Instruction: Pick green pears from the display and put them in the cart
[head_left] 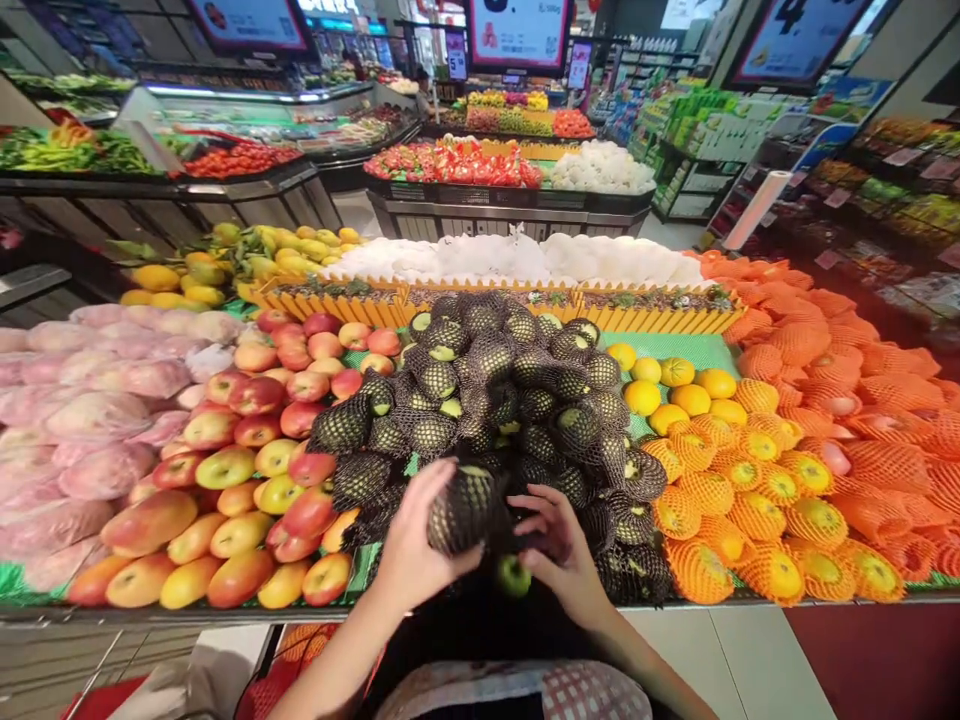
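My left hand [424,540] is wrapped round a green fruit in a black foam net [463,508], held above the front of the pile. To its right, my right hand [559,550] has its fingers apart and bent, close to dark netting; whether they touch it is blurred. A bare-looking green fruit [514,577] shows just below the right thumb, between my hands. Behind both hands rises a heap of green fruit in black nets [480,360].
Left of the heap lie red and yellow apples [255,395], mangoes [150,520] and pink wrapped fruit [105,415]. On the right are oranges in orange nets [765,480] and more orange-netted fruit [862,350]. A low yellow fence [487,305] runs behind; price screens [517,35] hang above.
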